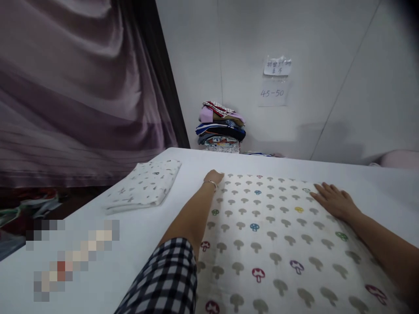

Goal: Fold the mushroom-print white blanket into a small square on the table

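Note:
A white cloth printed with small mushrooms (271,244) lies spread on the white table (137,235) in front of me. My left hand (214,176) reaches to the cloth's far left corner; its fingers curl over the edge and are mostly hidden. A thin bracelet circles that wrist, and the sleeve is black-and-white check. My right hand (334,200) rests flat on the cloth's far right part, fingers stretched out and together.
A folded white patterned cloth (144,185) lies on the table's left side. A stack of folded clothes (221,128) stands by the wall behind the table. Two paper notes (276,80) hang on the wall. A purple curtain (75,87) hangs at left.

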Tool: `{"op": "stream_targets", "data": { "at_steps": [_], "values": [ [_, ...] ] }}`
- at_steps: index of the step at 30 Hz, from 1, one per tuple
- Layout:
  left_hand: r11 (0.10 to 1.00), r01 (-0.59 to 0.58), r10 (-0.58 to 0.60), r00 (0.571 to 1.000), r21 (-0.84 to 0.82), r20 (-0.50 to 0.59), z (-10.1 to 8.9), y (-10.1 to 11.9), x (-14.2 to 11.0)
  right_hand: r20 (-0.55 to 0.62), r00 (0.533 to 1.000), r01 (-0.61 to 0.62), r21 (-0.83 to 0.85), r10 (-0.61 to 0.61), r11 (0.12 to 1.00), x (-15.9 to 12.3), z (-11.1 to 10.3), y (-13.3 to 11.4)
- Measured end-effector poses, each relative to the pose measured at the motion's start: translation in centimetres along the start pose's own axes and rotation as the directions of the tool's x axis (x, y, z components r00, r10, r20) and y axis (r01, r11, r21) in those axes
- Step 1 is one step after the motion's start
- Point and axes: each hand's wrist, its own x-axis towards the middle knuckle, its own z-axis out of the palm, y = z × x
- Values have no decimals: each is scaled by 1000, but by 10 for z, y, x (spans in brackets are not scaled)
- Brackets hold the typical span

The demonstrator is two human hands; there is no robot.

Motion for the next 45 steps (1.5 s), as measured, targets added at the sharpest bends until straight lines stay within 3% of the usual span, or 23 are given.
{"op": "stream_targets", "data": {
  "at_steps": [5, 10, 17, 21, 24, 27, 30, 34, 39, 42, 45],
  "values": [
    [996, 81, -76, 990, 41, -117, 10, -2, -2, 21, 1000, -13, -5, 13, 1000, 0, -2, -1],
    [994, 92, -85, 992, 67, -94, 5, -5, 0, 42, 998, -36, -46, 38, 998, -2, -7, -5],
    [978, -141, 144, 990, 156, -4, 9, -16, -21, 56, 997, -51, -54, 54, 997, 0, -12, -10],
    [973, -141, 133, 989, 181, 60, 5, -14, -22, 99, 991, -83, -39, 87, 996, -3, -26, -18],
    [972, -122, 112, 992, 201, 63, -1, -14, -38, 38, 999, -34, -71, 37, 997, -28, -33, -17],
    [919, -272, 265, 962, 287, 65, 0, -21, -72, 17, 1000, 9, -59, -8, 998, -71, -30, -12],
    [872, -383, 352, 924, 306, 152, 4, -29, -101, 73, 996, -52, 34, 49, 998, -104, -29, -13],
    [887, -364, 317, 927, 283, 200, 1, -29, -110, 74, 989, -146, 286, 130, 947, -115, -44, -15],
    [894, -378, 361, 926, 242, 110, -10, -27, -127, 16, 939, -313, 460, 344, 831, -147, -66, 10],
    [866, -473, 471, 881, 160, 55, -6, -10, -153, 96, 906, -404, 486, 412, 775, -180, -69, 23],
    [830, -557, 556, 828, 1, 66, 5, 34, -182, 166, 895, -439, 494, 414, 751, -195, -71, 23]
  ]
}}
